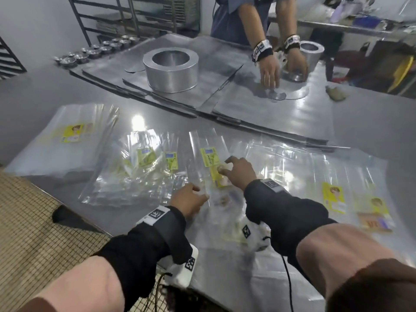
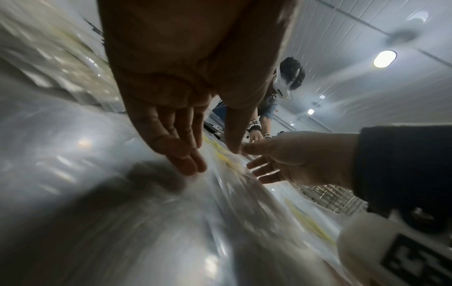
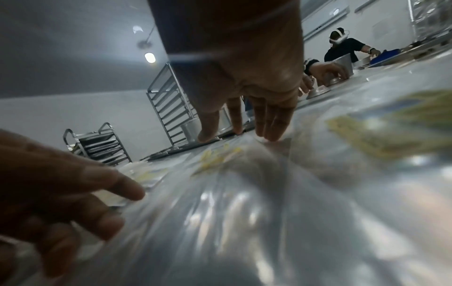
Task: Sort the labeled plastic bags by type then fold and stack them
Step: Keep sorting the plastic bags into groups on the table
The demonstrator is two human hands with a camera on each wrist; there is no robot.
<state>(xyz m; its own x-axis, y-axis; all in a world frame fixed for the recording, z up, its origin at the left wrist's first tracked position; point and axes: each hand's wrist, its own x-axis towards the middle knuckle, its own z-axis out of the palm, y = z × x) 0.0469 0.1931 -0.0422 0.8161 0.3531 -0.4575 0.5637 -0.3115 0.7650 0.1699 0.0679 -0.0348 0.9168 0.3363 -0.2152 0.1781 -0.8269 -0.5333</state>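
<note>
Clear plastic bags with yellow labels lie spread over the steel table (image 1: 40, 102). A narrow bag (image 1: 202, 140) with a yellow label (image 1: 208, 157) lies in the middle. My right hand (image 1: 236, 170) presses its fingertips (image 3: 274, 133) on that bag near the label. My left hand (image 1: 191, 200) rests just to the left and nearer me, its straight fingers (image 2: 188, 164) touching the plastic. A stack of larger labelled bags (image 1: 67, 136) lies at the left. More small bags (image 1: 146, 156) overlap in between, and labelled bags (image 1: 333, 194) lie at the right.
Across the table another person's hands (image 1: 281, 68) work with metal discs and a small metal ring (image 1: 311, 50). A large metal ring (image 1: 171, 70) stands on metal sheets. Small metal cups (image 1: 96, 50) line the far left. The table's near edge borders tiled floor (image 1: 33, 233).
</note>
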